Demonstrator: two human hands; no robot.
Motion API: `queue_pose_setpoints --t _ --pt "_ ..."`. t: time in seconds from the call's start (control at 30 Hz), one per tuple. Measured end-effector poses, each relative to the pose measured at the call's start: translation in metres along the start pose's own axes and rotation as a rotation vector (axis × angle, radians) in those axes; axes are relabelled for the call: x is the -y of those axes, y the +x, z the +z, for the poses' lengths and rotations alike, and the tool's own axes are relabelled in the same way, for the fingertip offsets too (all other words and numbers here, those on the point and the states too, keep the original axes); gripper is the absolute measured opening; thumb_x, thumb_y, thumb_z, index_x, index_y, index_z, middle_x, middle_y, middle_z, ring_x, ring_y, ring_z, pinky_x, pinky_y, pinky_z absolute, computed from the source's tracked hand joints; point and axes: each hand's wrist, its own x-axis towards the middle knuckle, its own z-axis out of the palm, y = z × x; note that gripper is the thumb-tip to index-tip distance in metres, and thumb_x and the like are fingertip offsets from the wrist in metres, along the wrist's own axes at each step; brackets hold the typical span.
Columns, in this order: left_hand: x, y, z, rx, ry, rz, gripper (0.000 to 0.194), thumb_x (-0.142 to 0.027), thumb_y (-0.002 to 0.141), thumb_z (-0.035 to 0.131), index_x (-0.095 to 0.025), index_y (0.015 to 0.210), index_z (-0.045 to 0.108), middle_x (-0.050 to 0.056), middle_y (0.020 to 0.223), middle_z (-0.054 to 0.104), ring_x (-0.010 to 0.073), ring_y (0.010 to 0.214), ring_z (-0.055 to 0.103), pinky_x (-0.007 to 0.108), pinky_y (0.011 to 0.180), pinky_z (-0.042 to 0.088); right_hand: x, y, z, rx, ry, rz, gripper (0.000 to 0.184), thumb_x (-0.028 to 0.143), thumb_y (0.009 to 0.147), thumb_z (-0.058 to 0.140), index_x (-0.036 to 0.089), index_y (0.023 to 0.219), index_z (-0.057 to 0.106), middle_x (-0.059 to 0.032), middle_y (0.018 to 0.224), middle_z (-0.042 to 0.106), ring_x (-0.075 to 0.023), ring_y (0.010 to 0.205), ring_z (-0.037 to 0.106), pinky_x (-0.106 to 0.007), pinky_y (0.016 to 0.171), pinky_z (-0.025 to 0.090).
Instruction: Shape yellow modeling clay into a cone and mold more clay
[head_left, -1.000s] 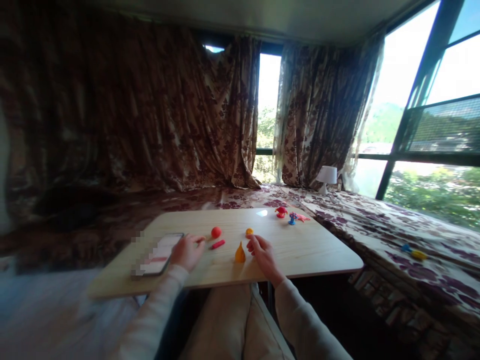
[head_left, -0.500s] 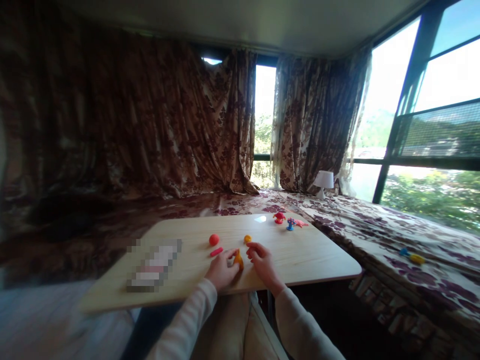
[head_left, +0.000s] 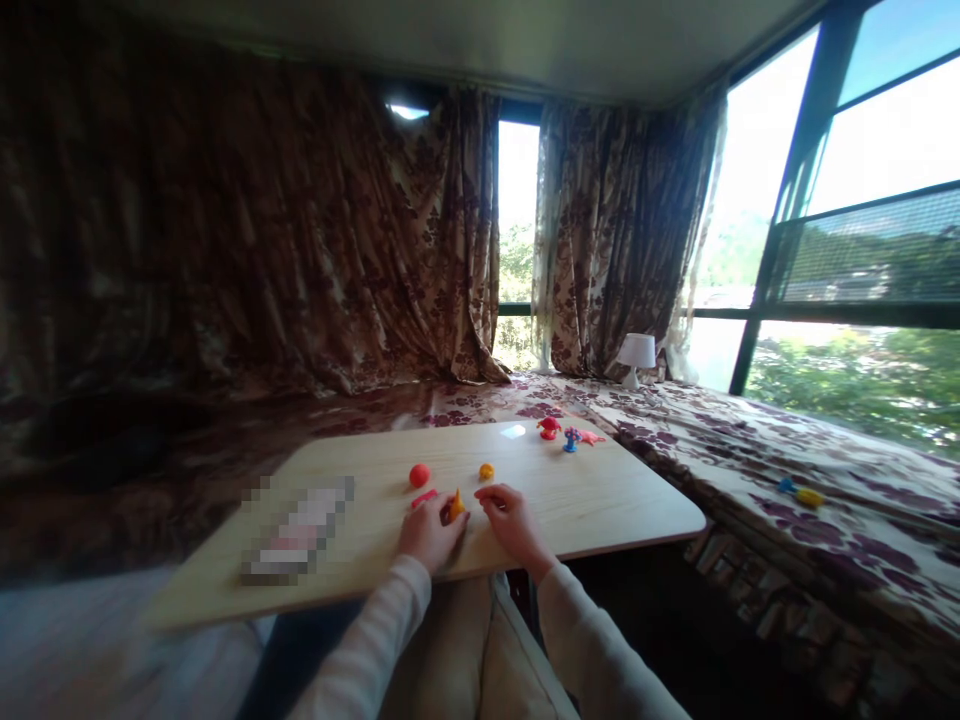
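Note:
My left hand (head_left: pixel 429 532) is closed around a yellow-orange lump with a pointed tip (head_left: pixel 457 503), which looks like modelling clay; the tip sticks up past the fingers. Close by on the right, my right hand (head_left: pixel 511 518) hovers over the table with thumb and forefinger drawn together. Whatever its fingertips hold, if anything, is too small to make out. A pink-red stick (head_left: pixel 424 496) lies just beyond my left fingers, partly covered by them. Farther back sit an orange-red ball (head_left: pixel 419 476) and a small yellow round piece (head_left: pixel 486 471).
Toward the far right of the pale wooden table (head_left: pixel 600 510) stand a red figure (head_left: pixel 549 429) and a blue figure (head_left: pixel 571 440), beside a flat coral-red piece (head_left: pixel 592 437). A blurred-out flat object (head_left: pixel 298 530) lies at left. Patterned cloth carries a white lamp (head_left: pixel 636 351).
The view has shifted slightly. My left fingers have closed more around the yellow-orange lump, and its tip now points up between them. My right hand stays beside it, fingers still drawn in.

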Motion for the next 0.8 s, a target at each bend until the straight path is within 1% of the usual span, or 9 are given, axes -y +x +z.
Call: queue_pose_setpoints --t 0.07,0.13,0.27,0.3,0.37,0.43,0.47,0.57,0.8 --pt "-0.004 -0.001 0.004 -0.015 -0.084 -0.031 0.028 -0.024 0.056 0.072 -0.016 0.083 0.067 0.008 0.085 0.070 0.0265 0.093 0.062 0.042 0.093 0.044 0.000 0.000 -0.001 -0.007 0.006 0.010 0.017 0.021 0.068 0.056 0.017 0.071 0.072 -0.0057 0.073 0.070 -0.0197 0.071 0.062 -0.033 0.070 0.048" --pt "-0.011 -0.004 0.003 0.011 -0.202 -0.056 0.033 -0.025 0.057 0.071 -0.015 0.088 0.065 0.008 0.087 0.070 0.0257 0.092 0.064 0.039 0.089 0.047 0.000 0.001 -0.001 -0.010 0.026 0.030 0.018 0.022 0.068 0.056 0.017 0.075 0.072 -0.0051 0.072 0.070 -0.0197 0.070 0.062 -0.032 0.068 0.048" --pt "-0.031 -0.017 -0.011 0.122 -0.460 -0.089 0.027 -0.028 0.069 0.064 -0.015 0.093 0.063 0.008 0.091 0.071 0.0216 0.091 0.066 0.033 0.083 0.053 0.000 0.001 -0.003 -0.024 0.083 0.083 0.023 0.027 0.070 0.054 0.016 0.081 0.072 -0.0039 0.066 0.067 -0.0181 0.061 0.061 -0.030 0.058 0.048" --pt "-0.036 -0.019 -0.015 0.161 -0.573 -0.134 0.025 -0.024 0.070 0.064 -0.015 0.094 0.063 0.008 0.093 0.071 0.0205 0.089 0.067 0.032 0.080 0.054 0.001 0.001 -0.003 -0.028 0.095 0.092 0.024 0.028 0.070 0.054 0.016 0.081 0.072 -0.0037 0.066 0.067 -0.0179 0.060 0.060 -0.030 0.056 0.047" --pt "-0.042 -0.021 -0.022 0.209 -0.898 -0.311 0.024 -0.012 0.072 0.062 -0.014 0.096 0.064 0.008 0.094 0.071 0.0180 0.085 0.068 0.031 0.076 0.055 0.002 0.001 -0.003 -0.031 0.113 0.102 0.023 0.029 0.069 0.056 0.016 0.080 0.072 -0.0035 0.065 0.066 -0.0176 0.059 0.059 -0.029 0.055 0.046" --pt "-0.045 -0.019 -0.025 0.189 -1.151 -0.469 0.022 -0.006 0.078 0.054 -0.012 0.097 0.064 0.009 0.092 0.071 0.0163 0.080 0.068 0.030 0.073 0.056 0.003 0.000 -0.003 -0.027 0.124 0.107 0.022 0.029 0.068 0.057 0.016 0.078 0.072 -0.0034 0.063 0.065 -0.0171 0.058 0.058 -0.029 0.055 0.045" --pt "-0.044 -0.017 -0.025 0.164 -1.214 -0.515 0.021 -0.006 0.082 0.050 -0.011 0.097 0.063 0.009 0.091 0.071 0.0159 0.078 0.069 0.031 0.072 0.057 0.003 0.000 -0.003 -0.024 0.128 0.109 0.022 0.029 0.068 0.058 0.016 0.078 0.072 -0.0034 0.062 0.065 -0.0168 0.057 0.058 -0.029 0.055 0.044" --pt "-0.042 -0.012 -0.024 0.131 -1.295 -0.572 0.020 -0.009 0.089 0.043 -0.009 0.096 0.062 0.011 0.092 0.070 0.0162 0.075 0.069 0.032 0.069 0.057 0.004 0.000 -0.002 -0.016 0.136 0.112 0.021 0.029 0.067 0.059 0.016 0.076 0.072 -0.0035 0.061 0.064 -0.0169 0.056 0.057 -0.029 0.054 0.043" --pt "-0.042 -0.010 -0.020 0.088 -1.289 -0.542 0.022 -0.003 0.085 0.048 -0.013 0.098 0.063 0.006 0.087 0.069 0.0126 0.069 0.067 0.026 0.062 0.057 0.005 0.000 -0.001 -0.012 0.145 0.118 0.021 0.029 0.066 0.059 0.015 0.076 0.072 -0.0024 0.060 0.064 -0.0157 0.054 0.055 -0.029 0.056 0.044"
